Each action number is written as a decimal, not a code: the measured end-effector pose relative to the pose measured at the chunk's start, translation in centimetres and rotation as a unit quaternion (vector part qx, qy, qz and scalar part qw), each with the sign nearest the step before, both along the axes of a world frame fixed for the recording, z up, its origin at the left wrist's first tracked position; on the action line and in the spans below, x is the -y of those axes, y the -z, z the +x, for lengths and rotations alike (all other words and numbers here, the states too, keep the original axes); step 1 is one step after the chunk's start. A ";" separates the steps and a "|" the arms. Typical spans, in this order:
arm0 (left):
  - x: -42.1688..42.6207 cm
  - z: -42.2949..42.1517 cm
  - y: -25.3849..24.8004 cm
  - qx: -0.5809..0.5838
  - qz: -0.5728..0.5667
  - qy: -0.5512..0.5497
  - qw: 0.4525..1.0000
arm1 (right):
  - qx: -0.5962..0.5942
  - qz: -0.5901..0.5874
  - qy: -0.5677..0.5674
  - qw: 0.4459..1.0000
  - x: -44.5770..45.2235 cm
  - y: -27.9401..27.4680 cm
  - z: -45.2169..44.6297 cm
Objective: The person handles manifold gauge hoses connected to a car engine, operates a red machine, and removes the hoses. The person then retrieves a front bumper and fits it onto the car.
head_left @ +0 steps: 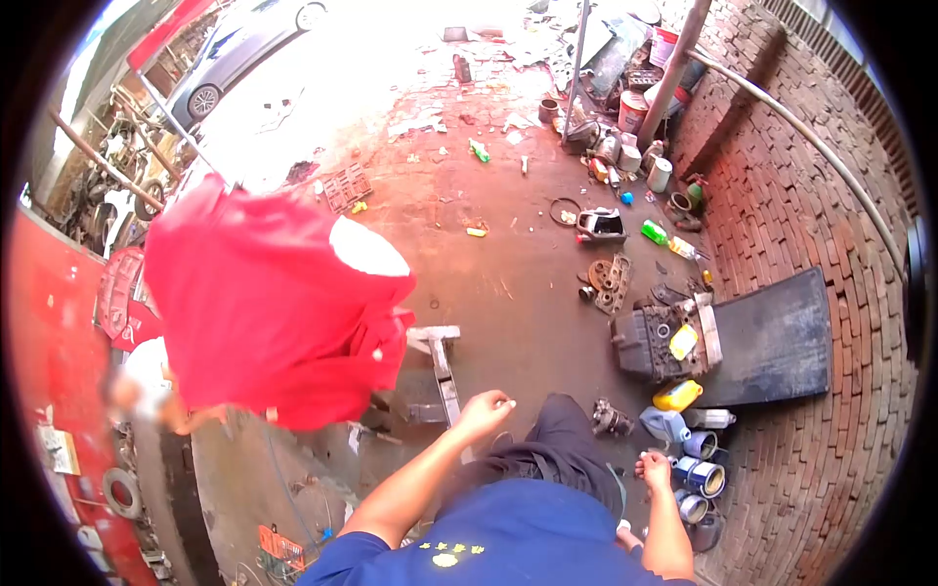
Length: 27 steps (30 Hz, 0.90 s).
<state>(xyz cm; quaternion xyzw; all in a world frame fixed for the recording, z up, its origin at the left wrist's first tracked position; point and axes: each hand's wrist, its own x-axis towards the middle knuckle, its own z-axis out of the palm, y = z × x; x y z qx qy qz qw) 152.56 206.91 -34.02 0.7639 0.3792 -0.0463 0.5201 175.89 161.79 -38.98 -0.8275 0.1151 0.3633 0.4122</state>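
My left hand (486, 414) is raised in front of my left thigh, fingers curled in, with a small pale spot at the fingertips that I cannot make out. A grey metal stand (445, 376) is on the floor just beyond it. My right hand (655, 470) is closed, thumb against the fingers, with something tiny and whitish at the tips. Close to it are a blue-grey jug (665, 426), blue-and-white cans (700, 476) and a dirty metal part (612, 418). Further up, a greasy engine block (657, 341) has a yellow container piece (683, 342) on top.
A person in a red top (278, 303) bends close on my left. A brick wall (801, 430) runs along the right, with a dark panel (772, 337) leaning there. Metal parts (611, 281), bottles (655, 231) and buckets (632, 109) litter the floor. A car (239, 59) stands outside.
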 end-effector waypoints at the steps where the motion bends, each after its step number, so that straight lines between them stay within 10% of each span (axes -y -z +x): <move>1: -2.2 2.8 -0.5 0.021 0.028 0.010 0.999 | -0.009 -0.030 -0.004 0.999 -1.1 0.6 2.0; 8: -17.5 18.0 2.0 -0.012 -0.069 -0.109 0.992 | -0.134 -0.150 -0.209 0.957 -9.9 14.0 17.3; 10: -21.4 20.2 4.2 -0.075 -0.117 -0.194 0.971 | 0.055 -0.191 -0.577 0.792 -15.9 16.2 25.5; 11: -22.9 20.2 6.4 -0.118 -0.080 -0.208 0.968 | -0.059 -0.197 -0.476 0.855 -19.5 17.9 29.7; 12: -24.8 19.7 8.9 -0.130 -0.081 -0.207 0.966 | 0.151 -0.121 -0.597 0.778 -23.0 19.0 34.0; 13: -26.3 18.7 11.0 -0.149 0.038 -0.172 0.973 | 0.064 -0.076 -0.399 0.911 -28.7 17.3 38.1; 15: -29.6 19.2 9.3 -0.189 0.104 -0.167 0.962 | -0.014 0.028 -0.204 0.978 -41.4 10.3 46.3; 20: -39.8 23.4 7.5 -0.110 -0.087 -0.449 0.882 | 0.066 0.114 -0.185 0.974 -64.0 9.6 66.4; 23: -49.3 29.6 6.8 0.085 -0.292 -0.667 0.680 | 0.097 0.089 -0.207 0.970 -76.2 5.6 71.5; 25: -58.1 37.1 7.4 0.268 -0.413 -0.620 0.611 | 0.088 0.122 -0.199 0.968 -85.4 4.4 71.9; 27: -67.8 45.2 9.0 0.337 -0.409 -0.512 0.677 | 0.058 0.209 -0.233 0.948 -94.6 5.5 70.8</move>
